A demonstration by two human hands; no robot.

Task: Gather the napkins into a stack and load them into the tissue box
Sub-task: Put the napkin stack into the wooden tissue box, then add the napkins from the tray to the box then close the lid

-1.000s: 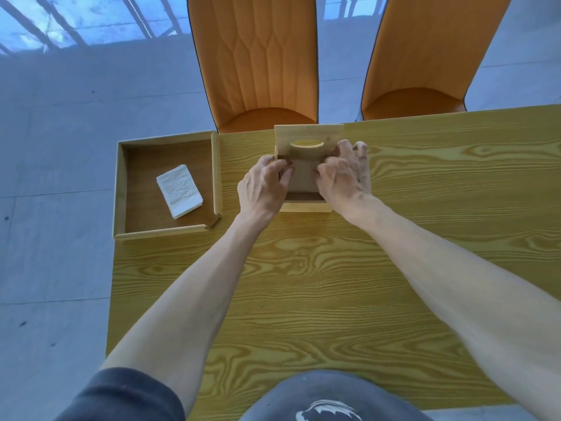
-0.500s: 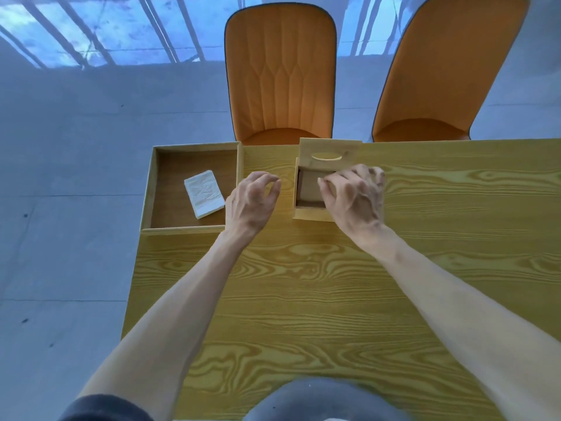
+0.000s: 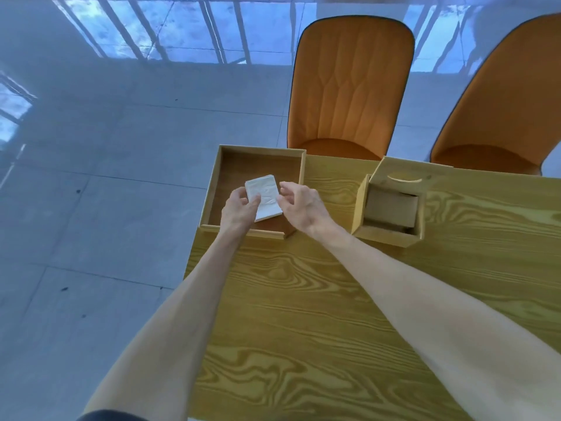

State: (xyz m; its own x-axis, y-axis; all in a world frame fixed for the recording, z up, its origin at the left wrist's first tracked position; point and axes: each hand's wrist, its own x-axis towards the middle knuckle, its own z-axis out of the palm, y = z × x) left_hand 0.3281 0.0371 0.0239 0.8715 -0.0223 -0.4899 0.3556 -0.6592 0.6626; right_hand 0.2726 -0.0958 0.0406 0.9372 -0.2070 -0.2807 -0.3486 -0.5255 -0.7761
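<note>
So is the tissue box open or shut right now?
Open. The tissue box has its slotted lid tipped up at the back, leaving the inside exposed, with a brown panel showing.

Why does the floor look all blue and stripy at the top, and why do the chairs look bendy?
In the head view, the shiny floor mirrors bright windows, so blue stripy glare shows along the top; the wide-angle lens bends the orange chairs and stretches the forearms; the napkins in the wooden tray look washed-out white, with little detail.
</note>
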